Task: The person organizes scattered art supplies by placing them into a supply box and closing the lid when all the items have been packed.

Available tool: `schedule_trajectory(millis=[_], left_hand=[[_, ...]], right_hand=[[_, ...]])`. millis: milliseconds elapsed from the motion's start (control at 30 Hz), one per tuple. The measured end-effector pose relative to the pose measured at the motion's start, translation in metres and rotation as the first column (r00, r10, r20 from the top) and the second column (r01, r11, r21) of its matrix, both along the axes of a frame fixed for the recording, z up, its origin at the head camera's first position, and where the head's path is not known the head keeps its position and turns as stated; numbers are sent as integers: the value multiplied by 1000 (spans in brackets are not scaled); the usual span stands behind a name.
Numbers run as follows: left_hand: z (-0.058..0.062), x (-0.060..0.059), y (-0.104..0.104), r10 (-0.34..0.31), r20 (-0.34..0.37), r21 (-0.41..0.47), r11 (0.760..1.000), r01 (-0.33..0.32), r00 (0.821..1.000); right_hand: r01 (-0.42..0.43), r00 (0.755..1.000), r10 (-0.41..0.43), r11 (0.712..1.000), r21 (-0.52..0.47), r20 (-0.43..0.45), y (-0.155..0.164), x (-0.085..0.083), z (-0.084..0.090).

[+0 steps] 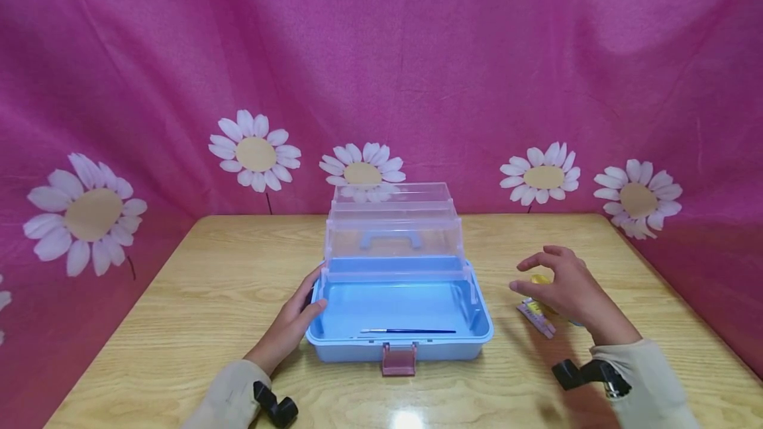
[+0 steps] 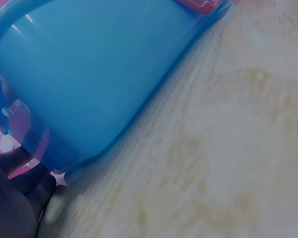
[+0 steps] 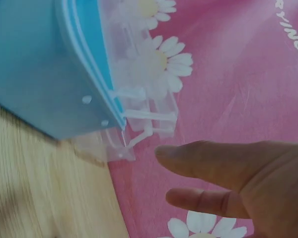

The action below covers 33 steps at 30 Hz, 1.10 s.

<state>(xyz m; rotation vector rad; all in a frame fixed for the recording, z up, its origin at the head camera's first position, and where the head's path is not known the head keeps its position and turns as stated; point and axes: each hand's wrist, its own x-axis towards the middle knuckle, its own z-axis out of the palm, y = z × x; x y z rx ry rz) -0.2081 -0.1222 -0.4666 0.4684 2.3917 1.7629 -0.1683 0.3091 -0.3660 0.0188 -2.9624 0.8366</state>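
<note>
Box near the middle of the wooden table, pale blue, open toward the front. Clear plastic top raised at the back, with a blue handle showing at its middle. Pink latch at the centre of the front wall, hanging down. Inside the box, close to the front edge, a thin paintbrush lying crosswise, paler end to the left, dark shaft to the right.

Left hand at the left side of the box, gripping the side wall: thumb over the rim, fingers along the outside.

Right hand to the right of the box and apart from it, thumb and fingers spread, with a gap between. Just beside that hand, small purple tubes on the table, along with something yellow, partly hidden. Impossible to tell the exact number of tubes, or the height of the hand above them.

Beige sleeves on both arms, with a black camera mount at each wrist. Behind the table, a magenta cloth printed with large white daisies, yellow at the centre.
</note>
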Motion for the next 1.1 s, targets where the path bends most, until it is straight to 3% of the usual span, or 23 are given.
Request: schedule_trajectory(millis=[433,633,1100], left_hand=[[1,1,0,-4,10,-2,1000,4,1000],[1,0,0,-2,-2,-5,1000,2,1000],[0,0,0,0,3,-8,1000,1,1000]], right_hand=[[36,998,-45,984,173,51,9,-1,-11],[40,991,-63,981,192,115,12,-2,-12],[17,983,-60,972,235,175,15,-4,-24]])
